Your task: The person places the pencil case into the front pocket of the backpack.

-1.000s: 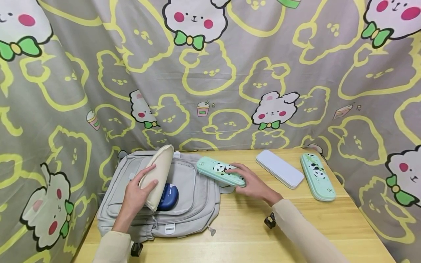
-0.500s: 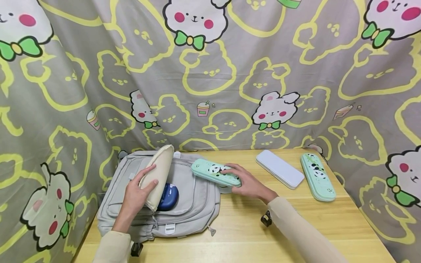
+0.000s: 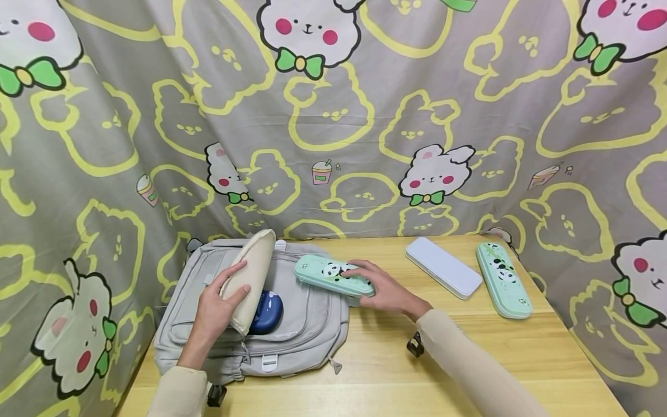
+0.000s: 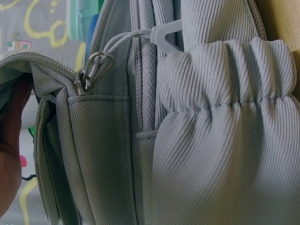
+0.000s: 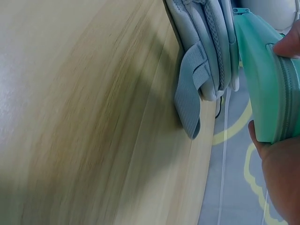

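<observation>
A grey backpack [image 3: 312, 339] lies on the table at the left. My left hand [image 3: 216, 307] holds up its front pocket's flap [image 3: 257, 269], showing the cream lining, thumb on one face and fingers at the edge. Inside the pocket sits a dark blue rounded case [image 3: 269, 313], partly hidden by the flap. Over the backpack's right side my right hand [image 3: 388, 292] grips a mint-green panda pencil case [image 3: 312, 277] by its right end. In the right wrist view, the thumb presses near the zip of the pencil case [image 5: 262, 79]. The pocket's zipper pull [image 4: 91, 72] shows in the left wrist view.
A pale lavender flat case [image 3: 443, 267] and a second mint-green panda pencil case [image 3: 508, 289] lie at the right of the wooden table [image 3: 406, 370]. A patterned curtain [image 3: 359, 127] stands behind and at both sides. A grey strap [image 5: 190, 93] hangs off the backpack.
My right hand has carried the pencil case leftward and slightly down, farther over the backpack. The left hand and the raised flap have stayed in place.
</observation>
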Tool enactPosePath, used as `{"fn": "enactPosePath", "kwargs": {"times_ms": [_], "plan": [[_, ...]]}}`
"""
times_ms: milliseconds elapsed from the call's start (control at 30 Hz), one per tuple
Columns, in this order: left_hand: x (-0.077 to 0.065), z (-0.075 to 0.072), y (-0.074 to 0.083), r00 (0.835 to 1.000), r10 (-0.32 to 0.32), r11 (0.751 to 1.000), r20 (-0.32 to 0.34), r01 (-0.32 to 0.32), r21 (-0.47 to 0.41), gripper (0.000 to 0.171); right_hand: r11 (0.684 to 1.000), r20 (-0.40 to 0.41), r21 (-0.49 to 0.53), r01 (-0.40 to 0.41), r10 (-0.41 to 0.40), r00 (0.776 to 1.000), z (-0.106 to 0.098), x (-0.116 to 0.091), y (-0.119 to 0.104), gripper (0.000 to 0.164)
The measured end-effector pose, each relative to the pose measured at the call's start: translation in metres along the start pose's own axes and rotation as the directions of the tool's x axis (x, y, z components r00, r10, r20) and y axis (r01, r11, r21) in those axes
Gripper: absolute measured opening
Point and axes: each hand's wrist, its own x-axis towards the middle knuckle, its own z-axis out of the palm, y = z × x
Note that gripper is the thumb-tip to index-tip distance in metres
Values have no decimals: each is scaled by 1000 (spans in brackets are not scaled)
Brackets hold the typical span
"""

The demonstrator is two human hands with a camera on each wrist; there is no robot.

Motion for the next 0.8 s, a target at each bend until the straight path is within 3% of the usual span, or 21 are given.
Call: {"fn": "enactPosePath", "kwargs": {"times_ms": [800], "plan": [[0, -2, 0, 1000, -4, 1000, 8, 4, 6, 53, 999, 49, 10, 49, -49, 998, 12, 23, -9, 72]]}}
